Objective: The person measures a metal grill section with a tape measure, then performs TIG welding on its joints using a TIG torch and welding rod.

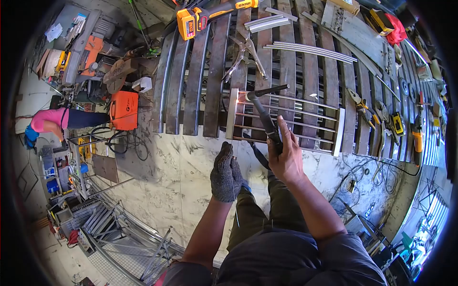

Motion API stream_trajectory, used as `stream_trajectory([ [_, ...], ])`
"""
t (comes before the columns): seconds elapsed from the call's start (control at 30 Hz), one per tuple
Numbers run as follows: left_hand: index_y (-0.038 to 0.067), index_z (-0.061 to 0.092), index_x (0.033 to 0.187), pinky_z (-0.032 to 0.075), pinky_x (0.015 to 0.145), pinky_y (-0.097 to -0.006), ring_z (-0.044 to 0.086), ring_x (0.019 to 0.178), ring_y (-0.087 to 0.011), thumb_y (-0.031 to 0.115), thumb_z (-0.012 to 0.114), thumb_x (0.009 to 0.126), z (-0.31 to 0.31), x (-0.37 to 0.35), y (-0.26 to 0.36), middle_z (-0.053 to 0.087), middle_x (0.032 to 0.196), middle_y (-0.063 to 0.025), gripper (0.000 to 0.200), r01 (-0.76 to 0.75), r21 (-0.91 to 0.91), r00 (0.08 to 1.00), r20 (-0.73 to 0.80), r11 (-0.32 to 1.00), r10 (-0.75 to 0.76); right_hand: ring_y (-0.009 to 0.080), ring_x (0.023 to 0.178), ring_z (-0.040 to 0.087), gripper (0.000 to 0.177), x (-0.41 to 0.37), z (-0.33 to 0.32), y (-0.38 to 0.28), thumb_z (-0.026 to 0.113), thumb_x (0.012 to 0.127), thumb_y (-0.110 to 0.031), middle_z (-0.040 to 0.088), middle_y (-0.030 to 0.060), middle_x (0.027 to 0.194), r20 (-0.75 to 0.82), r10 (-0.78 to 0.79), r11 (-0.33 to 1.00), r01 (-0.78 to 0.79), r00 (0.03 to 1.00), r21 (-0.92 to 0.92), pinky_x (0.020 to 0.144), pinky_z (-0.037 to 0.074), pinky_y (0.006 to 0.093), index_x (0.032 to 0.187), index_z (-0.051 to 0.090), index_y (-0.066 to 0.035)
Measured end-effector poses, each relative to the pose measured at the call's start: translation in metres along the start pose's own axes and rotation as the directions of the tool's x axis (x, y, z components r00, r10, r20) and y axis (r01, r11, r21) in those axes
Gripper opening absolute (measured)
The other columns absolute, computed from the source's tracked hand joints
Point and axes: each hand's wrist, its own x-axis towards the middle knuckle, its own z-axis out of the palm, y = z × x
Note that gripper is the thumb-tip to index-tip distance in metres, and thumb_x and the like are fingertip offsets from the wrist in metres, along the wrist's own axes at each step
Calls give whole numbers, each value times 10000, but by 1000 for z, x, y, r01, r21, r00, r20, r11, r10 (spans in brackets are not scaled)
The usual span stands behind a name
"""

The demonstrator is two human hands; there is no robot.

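My bare right hand (287, 155) is closed around the black handle of a TIG welding torch (263, 113). The torch head lies over the left end of a small metal grille (233, 114), where an orange glow shows at a joint. The grille has two flat end bars joined by several thin round rods, and it rests on the slatted metal bench. Just below its near left corner is my left hand (226, 174), in a dark knitted glove. Its fingers are pressed together on a thin filler rod (237, 217), whose lower end hangs beneath the glove.
Locking pliers (246, 53), loose metal strips (310, 50) and a yellow-black cordless grinder (210, 16) lie on the slatted bench (193, 81). Hand tools (365, 107) lie at right. An orange case (124, 110) stands on the floor left, near a bending person in pink (50, 119).
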Motion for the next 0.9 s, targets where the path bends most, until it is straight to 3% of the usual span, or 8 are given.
stream_trajectory([
  [0.27, -17, 560, 1491, 585, 1074, -470, 707, 1266, -438, 6, 591, 1089, 0, 0, 0, 678, 1419, -277, 404, -2, -3, 1000, -5, 1000, 2, 391, 1047, 745, 771, 0, -2, 1, 675, 1030, -94, 763, 231, 1073, 30, -5, 1000, 5, 1000, 0, 1177, 470, 517, 1718, 327, -74],
  [0.47, -13, 556, 1498, 594, 1064, -466, 714, 1263, -435, 5, 590, 1090, 0, 0, 0, 681, 1413, -276, 409, -2, 8, 1000, 0, 1000, 2, 417, 1052, 730, 770, 1, -2, -1, 686, 1020, -95, 753, 233, 1051, 30, -7, 1000, 8, 1000, -23, 1146, 486, 523, 1714, 353, -85],
  [0.6, -27, 567, 1459, 594, 1066, -468, 717, 1255, -439, 10, 591, 1092, 0, 1, 0, 688, 1391, -280, 369, -4, 20, 1000, 4, 1000, 4, 412, 1049, 713, 847, -1, 0, 3, 697, 983, -65, 749, 208, 1047, 71, -20, 998, 24, 997, -65, 1105, 490, 538, 1736, 313, -121],
  [0.7, -54, 600, 1328, 594, 1066, -475, 719, 1248, -441, 21, 597, 1096, 2, 4, 2, 704, 1332, -290, 244, -31, 62, 999, -28, 998, 33, 402, 1032, 703, 904, -3, -2, 5, 699, 955, -41, 744, 191, 1036, 131, 7, 999, 0, 991, -50, 1083, 485, 550, 1749, 279, -140],
  [0.87, -51, 601, 1349, 594, 1064, -477, 719, 1243, -446, 17, 595, 1096, 1, 3, 0, 702, 1341, -292, 262, -34, 66, 999, -16, 997, 35, 405, 1034, 698, 914, -3, -3, 5, 697, 951, -38, 749, 189, 1055, 149, 25, 999, -19, 989, -42, 1089, 469, 554, 1751, 268, -146],
  [0.9, -48, 601, 1361, 594, 1063, -478, 718, 1243, -448, 18, 595, 1095, 1, 2, 0, 700, 1349, -291, 274, -34, 67, 999, -12, 997, 35, 415, 1069, 705, 879, -1, -2, 2, 689, 976, -52, 755, 201, 1091, 92, 5, 998, 0, 996, -59, 1133, 457, 550, 1744, 266, -118],
])
